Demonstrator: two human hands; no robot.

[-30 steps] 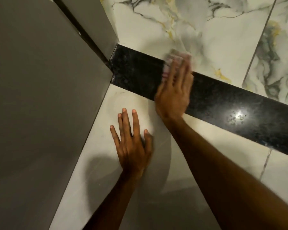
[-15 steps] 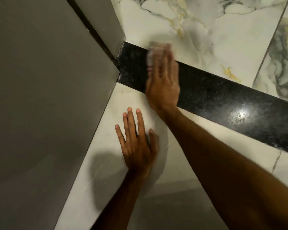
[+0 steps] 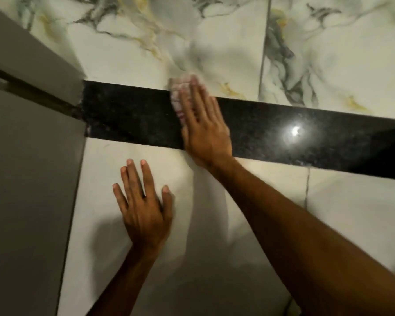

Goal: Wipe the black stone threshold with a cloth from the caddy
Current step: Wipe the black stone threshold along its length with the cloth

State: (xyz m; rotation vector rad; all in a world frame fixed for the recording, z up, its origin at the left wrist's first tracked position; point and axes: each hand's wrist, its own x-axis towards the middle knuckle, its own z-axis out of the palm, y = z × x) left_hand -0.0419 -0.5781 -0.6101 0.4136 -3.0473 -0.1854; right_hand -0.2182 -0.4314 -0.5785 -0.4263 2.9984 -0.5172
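The left hand (image 3: pixel 144 208) lies flat with fingers spread on the pale floor tile (image 3: pixel 114 224), grasping nothing, while the right hand (image 3: pixel 204 131), beyond it, presses flat on the cloth (image 3: pixel 178 96), pinning it to the black stone threshold (image 3: pixel 128 119). Compared with half a second ago, the right hand and cloth have shifted rightward along the threshold, away from the grey door frame (image 3: pixel 32 156) left of both hands. Beyond the right fingertips lies veined marble tile (image 3: pixel 214 42); the hand covers most of the cloth.
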